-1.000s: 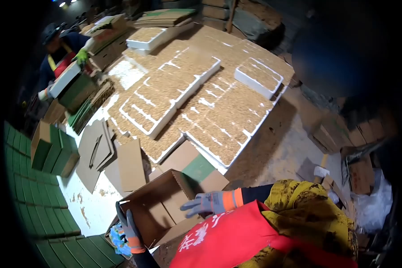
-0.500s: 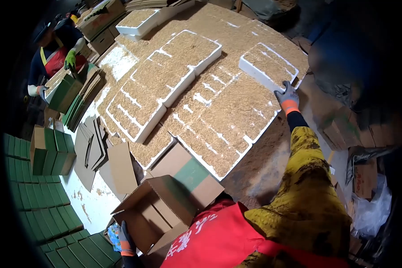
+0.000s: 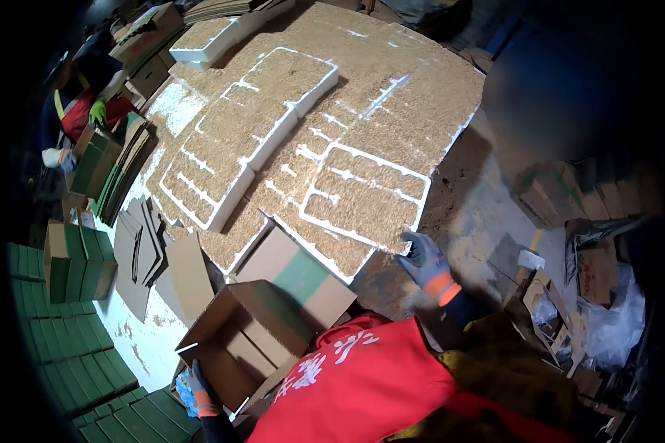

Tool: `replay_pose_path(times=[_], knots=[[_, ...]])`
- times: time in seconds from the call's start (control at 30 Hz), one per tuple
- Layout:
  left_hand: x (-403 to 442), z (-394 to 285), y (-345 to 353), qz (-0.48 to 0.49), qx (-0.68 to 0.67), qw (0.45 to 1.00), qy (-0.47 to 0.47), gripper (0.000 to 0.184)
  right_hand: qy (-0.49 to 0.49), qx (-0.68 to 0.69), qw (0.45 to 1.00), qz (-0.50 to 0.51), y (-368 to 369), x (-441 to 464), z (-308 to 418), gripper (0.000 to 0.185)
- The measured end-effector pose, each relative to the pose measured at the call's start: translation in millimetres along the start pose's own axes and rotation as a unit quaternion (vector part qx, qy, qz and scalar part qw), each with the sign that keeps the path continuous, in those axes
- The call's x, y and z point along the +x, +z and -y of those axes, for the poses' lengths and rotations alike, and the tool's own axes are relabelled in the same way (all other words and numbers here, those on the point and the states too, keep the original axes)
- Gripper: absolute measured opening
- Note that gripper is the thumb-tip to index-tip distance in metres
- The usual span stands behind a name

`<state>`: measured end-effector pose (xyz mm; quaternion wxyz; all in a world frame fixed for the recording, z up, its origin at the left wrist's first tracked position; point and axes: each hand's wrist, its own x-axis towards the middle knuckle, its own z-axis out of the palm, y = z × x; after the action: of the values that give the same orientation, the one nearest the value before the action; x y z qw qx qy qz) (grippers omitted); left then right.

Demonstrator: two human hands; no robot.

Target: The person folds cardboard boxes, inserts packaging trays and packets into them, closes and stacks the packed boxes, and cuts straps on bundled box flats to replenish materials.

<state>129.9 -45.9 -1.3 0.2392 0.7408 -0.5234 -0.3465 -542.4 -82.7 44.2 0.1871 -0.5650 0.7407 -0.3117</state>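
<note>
The white surface [image 3: 152,362] shines brightly, but the surroundings are dim. The edges are curved; the upper right is blurred.

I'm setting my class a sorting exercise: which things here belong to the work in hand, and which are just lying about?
In the work:
open cardboard box, held by the left hand
white tray, right hand at its corner

Seemingly lying about:
clear plastic
brown carton beside it

From the right hand [image 3: 425,262] in its grey-and-orange glove, a passage opens at 1 o'clock over brown, dirt-strewn floor [image 3: 456,184]. The white rectangular foam tray [image 3: 419,214] topped with tan granules blocks 11; a green-banded brown cardboard flap [image 3: 277,258] obstructs 9.
</note>
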Motion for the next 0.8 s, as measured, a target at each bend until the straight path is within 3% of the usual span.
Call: replay_pose_path(times=[0.03,0.07,0.1,0.13,0.2,0.27,0.3,0.33,0.37,0.4,0.43,0.47,0.53,0.57,0.63,0.7,0.73,0.77,0.8], knots=[[0.6,-1.9,-2.5,0.013,-0.024,1.000,-0.013,0.034,-0.025,0.043,0.998,-0.029,3.8,-9.5,4.8,0.056],[5.9,-3.3,-0.9,0.012,-0.104,0.993,-0.050,0.035,0.119,0.248,0.961,-0.023,26.1,-14.6,-14.8,0.068],[15.7,-11.0,-0.4,0.012,-0.183,0.979,-0.085,0.038,0.163,0.340,0.924,-0.061,37.4,-10.0,-18.4,0.067],[-13.4,-110.6,14.1,0.050,-0.026,0.997,-0.045,0.033,0.207,0.427,0.875,-0.098,44.7,1.9,-19.9,0.067],[4.6,-35.9,28.7,0.000,-0.015,0.999,0.032,0.032,0.312,0.566,0.761,-0.058,45.0,22.3,-12.1,0.061],[-1.3,-19.6,30.8,-0.017,-0.077,0.996,0.047,0.031,0.195,0.447,0.873,0.021,45.1,26.5,-25.7,0.053],[-2.5,-14.0,31.8,-0.021,-0.129,0.991,0.040,0.030,0.275,0.543,0.793,-0.030,50.4,35.2,-27.8,0.046],[-2.2,-21.5,37.8,-0.017,-0.212,0.977,0.008,0.030,0.272,0.610,0.743,-0.043,43.6,34.3,-18.8,0.047],[-2.3,-28.3,43.2,-0.015,-0.293,0.956,-0.026,0.030,0.228,0.578,0.782,-0.058,38.3,28.2,-8.6,0.048],[0.2,-32.2,48.1,-0.013,-0.340,0.939,-0.048,0.029,0.210,0.596,0.774,-0.042,30.3,19.2,8.8,0.047],[3.6,-18.8,52.9,-0.024,-0.313,0.948,-0.048,0.030,0.192,0.614,0.765,-0.023,22.3,11.1,20.5,0.046],[6.9,-4.5,57.7,-0.035,-0.286,0.956,-0.048,0.031,0.135,0.586,0.799,0.019,15.4,-0.2,31.5,0.045],[3.0,-8.6,61.6,-0.058,-0.182,0.982,0.011,0.032,0.176,0.641,0.744,0.074,7.4,-1.0,59.6,0.045],[-2.4,-23.9,57.9,-0.067,-0.056,0.993,0.078,0.034,0.167,0.626,0.755,0.099,0.5,-5.9,91.3,0.044],[-17.4,-65.6,44.5,-0.102,0.171,0.964,0.175,0.038,0.122,0.629,0.749,0.170,0.8,-11.3,119.8,0.038],[-25.3,-81.4,51.3,-0.119,0.084,0.967,0.207,0.043,-0.048,0.389,0.900,0.192,2.7,-19.7,163.8,0.048],[-31.3,-92.0,49.4,-0.107,0.045,0.973,0.199,0.043,-0.128,0.267,0.940,0.170,3.6,-24.0,185.7,0.053],[-37.3,-104.7,44.3,-0.095,0.011,0.978,0.184,0.044,-0.159,0.227,0.942,0.188,-1.4,-21.4,219.8,0.057],[-35.4,-87.0,42.9,-0.110,0.016,0.966,0.235,0.050,-0.095,0.290,0.924,0.229,3.4,-27.1,244.4,0.063]])
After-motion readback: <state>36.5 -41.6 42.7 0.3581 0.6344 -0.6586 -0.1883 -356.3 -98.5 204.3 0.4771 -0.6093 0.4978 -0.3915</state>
